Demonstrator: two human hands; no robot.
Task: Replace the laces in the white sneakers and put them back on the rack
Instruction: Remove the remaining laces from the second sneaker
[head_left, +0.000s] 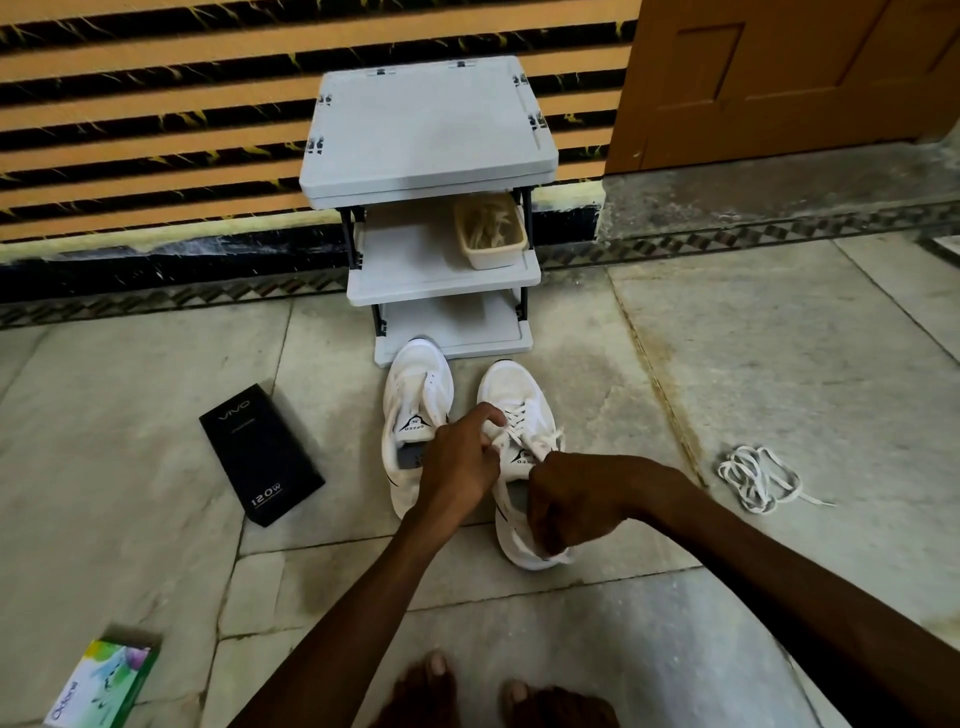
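Note:
Two white sneakers stand side by side on the stone floor in front of the grey rack (441, 283). The left sneaker (413, 384) has no lace in its eyelets. The right sneaker (514, 389) has a white lace (524, 423) threaded part of the way up. My left hand (460, 457) pinches the lace at the right sneaker's tongue. My right hand (571, 506) is curled round the other lace end over the shoe's heel, hiding the back of the shoe.
A loose white lace (756, 478) lies in a heap on the floor to the right. A beige basket (491, 231) of laces sits on the rack's middle shelf. A black phone box (262, 452) lies left, a green box (104, 686) at bottom left. My bare feet (498, 696) are near the bottom edge.

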